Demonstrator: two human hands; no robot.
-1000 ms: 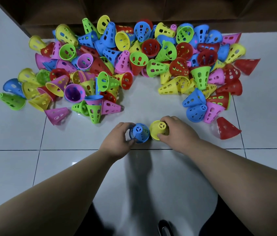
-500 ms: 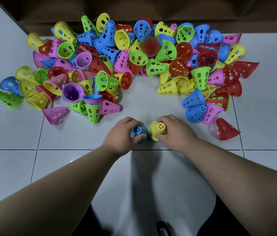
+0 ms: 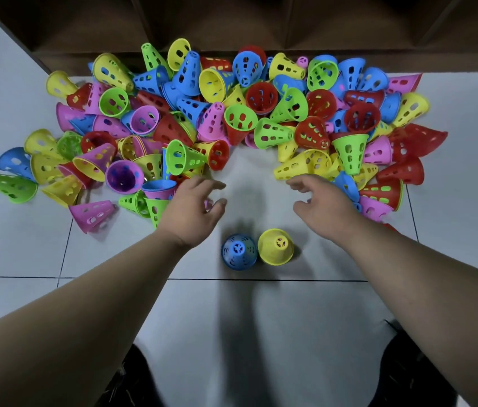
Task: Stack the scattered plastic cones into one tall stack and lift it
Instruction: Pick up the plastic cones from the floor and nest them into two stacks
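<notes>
Two cones stand upright, narrow ends up, on the white tiled floor [image 3: 246,333]: a blue cone [image 3: 239,252] and a yellow cone [image 3: 276,246], side by side with their rims touching or nearly so, just beyond a dark grout line [image 3: 305,279] that runs left to right across the floor. Neither hand touches them.

The left hand [image 3: 193,210] hovers beyond and to the left of the blue cone, fingers spread and loosely curved, holding nothing. It lies over the near fringe of the heap's left part, beside a green cone [image 3: 155,208] lying there. The right hand [image 3: 325,207] hovers beyond and to the right of the yellow cone, fingers likewise spread and holding nothing, its fingertips just short of a lying yellow cone [image 3: 302,167].

The heap of cones [image 3: 231,113], in red, blue, green, yellow and pink, stretches in a broad arc along the far edge of the floor, against the base of a dark wooden cabinet [image 3: 231,24]. Its two ends curl toward the near side: a pink cone [image 3: 92,214] marks the left end, and red cones [image 3: 408,171] the right. Between those ends a tongue of bare tile reaches from the two upright cones up into the heap, and both hands sit at its mouth. Nearer than the grout line the floor shows only the forearms, their shadow, and dark trousers [image 3: 408,371] at the near edge.
</notes>
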